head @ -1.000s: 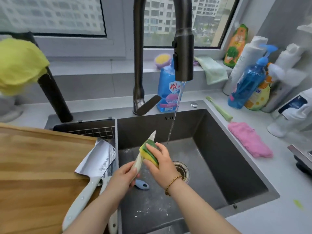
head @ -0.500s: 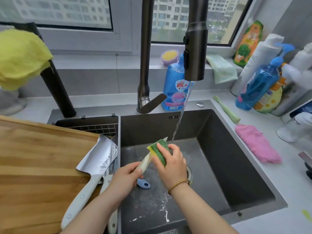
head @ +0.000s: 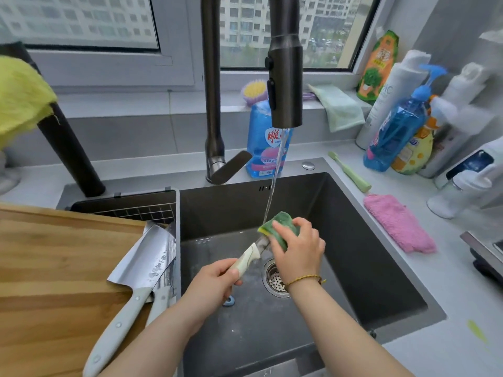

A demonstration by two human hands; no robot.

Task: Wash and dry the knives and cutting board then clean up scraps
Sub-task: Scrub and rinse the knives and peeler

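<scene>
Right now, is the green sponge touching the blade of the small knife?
Touching. The head view shows the right hand gripping the sponge folded over the blade of the knife; the blade disappears into it.

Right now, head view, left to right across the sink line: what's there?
Wooden cutting board, steel cleaver with white handle, left hand gripping the cream-handled knife, right hand holding the green-yellow sponge, pink fluffy cloth.
</scene>
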